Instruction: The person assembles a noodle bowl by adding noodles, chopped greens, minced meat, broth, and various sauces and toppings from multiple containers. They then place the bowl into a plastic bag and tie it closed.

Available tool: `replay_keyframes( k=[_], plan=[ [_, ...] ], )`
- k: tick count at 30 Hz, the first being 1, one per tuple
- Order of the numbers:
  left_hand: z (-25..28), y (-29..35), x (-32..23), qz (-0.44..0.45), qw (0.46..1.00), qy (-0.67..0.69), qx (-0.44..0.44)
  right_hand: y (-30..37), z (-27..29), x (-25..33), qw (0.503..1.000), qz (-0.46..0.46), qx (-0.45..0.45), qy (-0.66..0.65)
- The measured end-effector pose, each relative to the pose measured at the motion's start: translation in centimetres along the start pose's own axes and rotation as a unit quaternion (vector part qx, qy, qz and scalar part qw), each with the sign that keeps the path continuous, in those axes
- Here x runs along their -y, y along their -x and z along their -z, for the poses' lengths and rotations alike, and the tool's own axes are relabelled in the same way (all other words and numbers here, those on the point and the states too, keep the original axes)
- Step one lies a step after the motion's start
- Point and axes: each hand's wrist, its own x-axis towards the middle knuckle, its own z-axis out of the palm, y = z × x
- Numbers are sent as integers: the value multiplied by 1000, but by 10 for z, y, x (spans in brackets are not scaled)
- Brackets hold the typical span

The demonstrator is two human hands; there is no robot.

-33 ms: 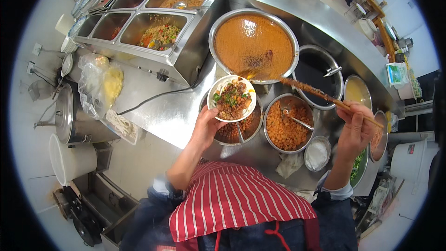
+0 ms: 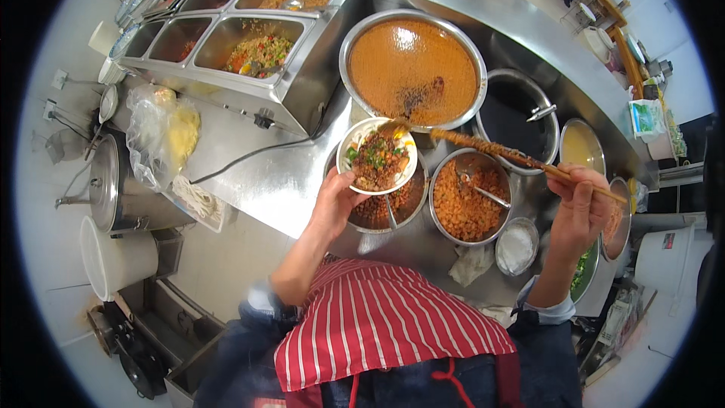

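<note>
My left hand [image 2: 334, 202] is closed on the rim of a small white bowl [image 2: 350, 181], raised over a steel basin of brown-red topping [image 2: 408, 204]. Dark minced topping, green bits and something pale fill the bowl. From the right, my right hand [image 2: 580, 208] grips the handle of a long wooden ladle [image 2: 521, 156] thickly coated in brown sauce. Its dipping end hangs over the bowl's far rim. Just beyond stands a big steel basin of orange-brown sauce [image 2: 393, 53], with dark specks near its front.
Orange diced topping fills a steel bowl [image 2: 467, 204] with a spoon. Beside it sit a white-powder bowl [image 2: 517, 248], a dark-liquid pot [image 2: 513, 109] and a yellow-liquid bowl [image 2: 580, 147]. A steel tray warmer [image 2: 302, 83] stands at the back left; its cord [image 2: 253, 155] crosses the counter.
The ladle's dipping end has moved left and nearer, from the sauce basin's front edge to over the bowl. My left hand and the bowl have hardly moved.
</note>
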Motion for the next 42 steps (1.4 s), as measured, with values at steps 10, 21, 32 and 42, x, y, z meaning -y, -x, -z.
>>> replay_keyframes(
  k=[10,21,32,42],
  plan=[
    [-1,10,-6,-8,1000,-4,-18,4,-5,7,999,-31,33,16],
    [-12,14,-3,-20,994,-9,-109,15,-11,8,995,-60,29,71],
    [-18,16,-6,-18,991,-4,-131,22,-15,-2,992,-129,-12,-16],
    [-20,20,-11,-30,993,-43,-106,3,-16,-7,990,-99,92,-30]
  ],
)
